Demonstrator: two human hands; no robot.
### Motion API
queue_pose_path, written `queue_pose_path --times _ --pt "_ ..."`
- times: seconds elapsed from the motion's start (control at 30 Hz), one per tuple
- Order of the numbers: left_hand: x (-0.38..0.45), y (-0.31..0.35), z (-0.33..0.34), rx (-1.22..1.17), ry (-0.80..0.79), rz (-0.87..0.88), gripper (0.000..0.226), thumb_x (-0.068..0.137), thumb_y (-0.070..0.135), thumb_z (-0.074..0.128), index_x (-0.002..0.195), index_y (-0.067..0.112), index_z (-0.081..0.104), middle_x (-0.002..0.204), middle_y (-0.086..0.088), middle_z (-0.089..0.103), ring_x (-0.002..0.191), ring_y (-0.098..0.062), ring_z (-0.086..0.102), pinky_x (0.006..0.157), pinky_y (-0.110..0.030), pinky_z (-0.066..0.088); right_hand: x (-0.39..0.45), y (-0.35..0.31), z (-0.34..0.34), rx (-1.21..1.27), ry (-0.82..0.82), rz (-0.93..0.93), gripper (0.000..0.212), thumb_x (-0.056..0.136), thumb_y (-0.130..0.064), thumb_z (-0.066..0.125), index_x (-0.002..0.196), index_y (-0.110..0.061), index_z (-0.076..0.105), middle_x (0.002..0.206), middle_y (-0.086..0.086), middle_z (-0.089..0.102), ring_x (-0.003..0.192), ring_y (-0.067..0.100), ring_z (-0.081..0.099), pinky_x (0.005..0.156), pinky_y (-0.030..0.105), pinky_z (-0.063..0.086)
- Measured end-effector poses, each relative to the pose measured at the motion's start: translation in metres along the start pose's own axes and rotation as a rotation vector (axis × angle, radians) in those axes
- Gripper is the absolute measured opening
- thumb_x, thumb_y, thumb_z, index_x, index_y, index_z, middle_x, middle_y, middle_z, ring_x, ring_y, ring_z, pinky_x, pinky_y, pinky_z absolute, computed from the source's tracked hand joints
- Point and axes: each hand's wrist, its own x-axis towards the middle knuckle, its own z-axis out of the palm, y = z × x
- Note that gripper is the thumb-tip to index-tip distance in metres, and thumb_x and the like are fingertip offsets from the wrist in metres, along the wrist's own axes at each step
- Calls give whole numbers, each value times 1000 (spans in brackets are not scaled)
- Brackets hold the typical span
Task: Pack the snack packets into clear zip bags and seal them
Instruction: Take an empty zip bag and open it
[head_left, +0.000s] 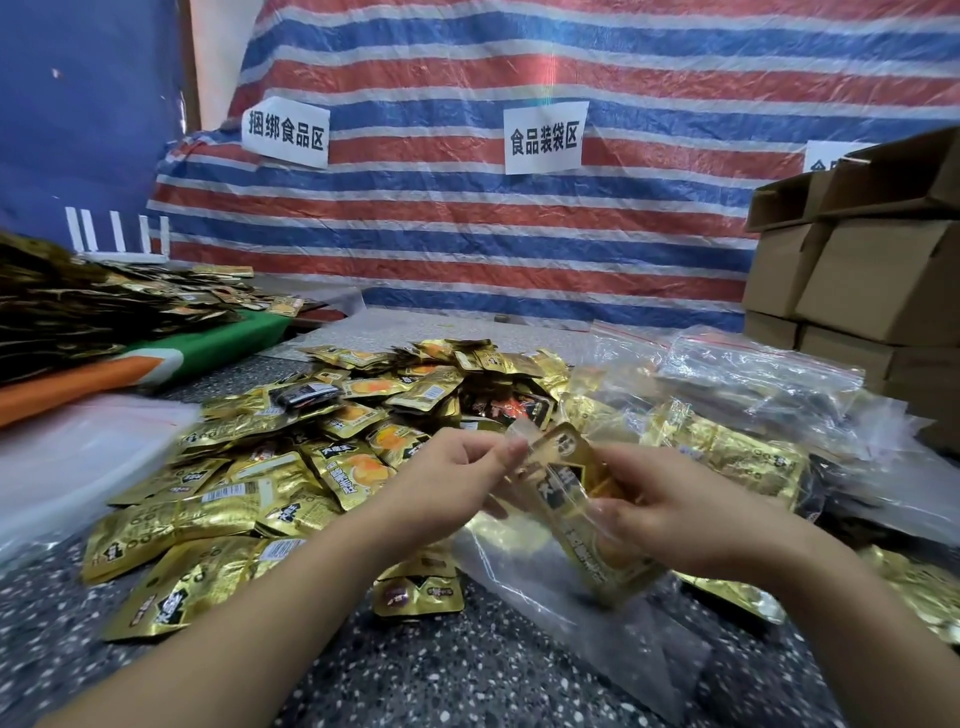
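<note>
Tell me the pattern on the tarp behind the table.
Red, blue and white horizontal stripes on the tarp, seen in the head view.

A white paper sign (285, 132) on the striped tarp (467, 234) reads 捆绑食品区, and a second paper sign (545, 137) to its right reads 食品装袋区. A third sign (823, 158) at the far right is mostly hidden behind cardboard boxes (857, 270); print on the gold snack packets (291, 467) is too blurred to read

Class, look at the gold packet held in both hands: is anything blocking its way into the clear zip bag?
Nothing visible blocks it. The left hand pinches the zip bag's mouth at its top, and the right hand grips the bag with the gold packet apparently partly inside.
</note>
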Motion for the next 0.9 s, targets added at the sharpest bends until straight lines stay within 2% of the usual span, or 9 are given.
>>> queue_pose_path --times 0.1,0.2,0.27,0.4,0.47,0.53,0.6,0.77,0.9 --pt "-2 1 1 29 6 17 34 100 29 51 90 5 73 83 -8 76 74 -14 72 58 -20 53 1 -6 3 32 5 -50 28 96 -25 58 98 -53 56 87 -17 63 77 0 58 77 30 55" --pt "-3 0 1 58 22 34 26 97 30 58 86 15 76 85 -10 75 82 -24 72 74 -34 60 5 -3 8 46 144 -51 34 94 -27 63 125 -40 56 92 -15 68 85 -3 63 73 18 53" --pt "-3 -2 3 51 40 13 23 96 29 60 87 16 76 84 -8 75 83 -25 73 79 -42 60 6 -2 9 75 232 -60 11 93 -40 59 104 -37 60 85 -17 67 81 -7 62 66 11 49" --pt "-3 1 2 -56 92 -38 25 97 27 58 81 17 75 78 -7 75 71 -19 73 65 -37 62 1 -2 4 158 226 -110 40 74 -70 49 83 -33 61 79 -15 67 75 -3 64 64 14 52" --pt "-5 4 0 -114 125 -38 26 96 30 59 78 19 76 79 -8 75 71 -21 73 61 -34 60 -2 -2 3 135 225 -144 28 76 -52 67 83 -25 65 80 -10 68 78 3 66 70 24 58" --pt "-5 8 -3 -174 135 -28 28 94 33 59 75 22 77 82 -6 76 71 -20 73 60 -32 60 0 1 1 109 329 -212 9 82 -18 76 80 -21 67 79 -9 68 79 6 66 71 31 59" --pt "-7 14 -5 -267 107 -3 27 89 35 59 73 24 77 86 -5 77 72 -18 73 60 -30 59 0 -1 -2 80 507 -291 18 80 1 75 80 -17 71 78 -10 68 76 8 64 67 28 56" --pt "-10 25 -7 -511 -16 76 27 82 39 60 71 21 76 88 -5 75 71 -22 73 55 -26 55 0 -10 -4 90 815 -436 13 81 4 75 83 -8 72 77 -12 66 70 7 63 66 17 51" --pt "-9 26 -7 -540 -20 115 25 81 38 59 74 23 77 85 -4 76 69 -21 73 55 -25 56 0 -12 -3 99 875 -470 13 81 4 74 87 -8 72 78 -12 66 69 5 63 66 15 51"
